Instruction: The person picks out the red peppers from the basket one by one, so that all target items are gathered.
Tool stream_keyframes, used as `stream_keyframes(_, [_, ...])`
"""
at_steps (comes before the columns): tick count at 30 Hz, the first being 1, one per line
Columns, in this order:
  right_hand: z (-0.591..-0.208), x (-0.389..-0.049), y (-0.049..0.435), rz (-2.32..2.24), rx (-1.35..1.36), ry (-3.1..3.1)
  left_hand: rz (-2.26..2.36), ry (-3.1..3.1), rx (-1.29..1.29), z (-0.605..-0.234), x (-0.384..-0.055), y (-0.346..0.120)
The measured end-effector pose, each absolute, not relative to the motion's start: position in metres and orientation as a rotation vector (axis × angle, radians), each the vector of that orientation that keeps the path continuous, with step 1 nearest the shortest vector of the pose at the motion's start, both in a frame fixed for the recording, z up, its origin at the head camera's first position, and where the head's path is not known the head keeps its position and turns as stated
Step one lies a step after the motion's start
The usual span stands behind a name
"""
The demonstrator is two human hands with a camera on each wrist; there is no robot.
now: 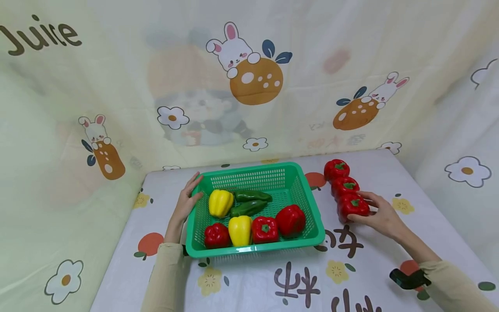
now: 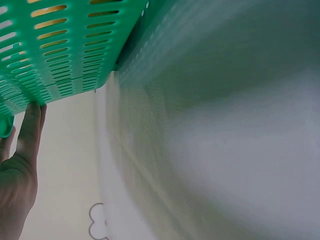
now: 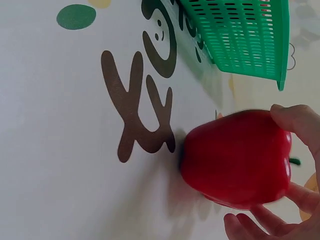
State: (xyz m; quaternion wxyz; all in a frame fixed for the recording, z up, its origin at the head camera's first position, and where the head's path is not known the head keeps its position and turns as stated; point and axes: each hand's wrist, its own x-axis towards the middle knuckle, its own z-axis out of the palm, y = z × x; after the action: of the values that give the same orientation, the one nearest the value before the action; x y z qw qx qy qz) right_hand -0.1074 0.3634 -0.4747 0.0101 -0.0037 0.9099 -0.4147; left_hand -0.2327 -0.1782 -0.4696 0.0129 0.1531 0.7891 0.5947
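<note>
My right hand (image 1: 383,217) grips the nearest of three red bell peppers lined up right of the basket. That bell pepper (image 3: 237,160) stands upright on the cloth, thumb on one side and fingers on the other. Behind it sit a middle red bell pepper (image 1: 345,186) and a far one (image 1: 336,170). At the left end of the green plastic basket (image 1: 255,248), my left hand (image 1: 187,203) rests against the rim, its fingers stretched along the wall. Inside lie red bell peppers (image 1: 265,229), yellow bell peppers (image 1: 221,203) and green peppers (image 1: 249,208).
A pale printed cloth (image 1: 249,286) with fruit, flowers and dark lettering covers the table. Behind it hangs a cream curtain (image 1: 128,86) with rabbit prints, which also closes in the sides. A black strap (image 1: 409,278) sits at the right wrist.
</note>
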Motion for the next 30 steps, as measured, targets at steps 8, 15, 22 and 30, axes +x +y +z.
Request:
stream_keyframes(8, [-0.466,-0.117,0.363,-1.211,0.01,2.885,1.872,2.444,0.493,-0.468,-0.234,-0.179])
stream_keyframes(15, [-0.447,-0.125,0.352,-1.219,-0.065,2.972,1.87,2.442,0.495,-0.466,-0.234,-0.178])
stream_keyframes(22, [-0.422,-0.134,0.326,-1.251,-0.138,2.972,1.859,2.453,0.484,-0.467,-0.234,-0.178])
stream_keyframes(30, [-0.418,-0.134,0.281,-1.371,-0.347,2.877,1.857,2.448,0.476,-0.469,-0.234,-0.178])
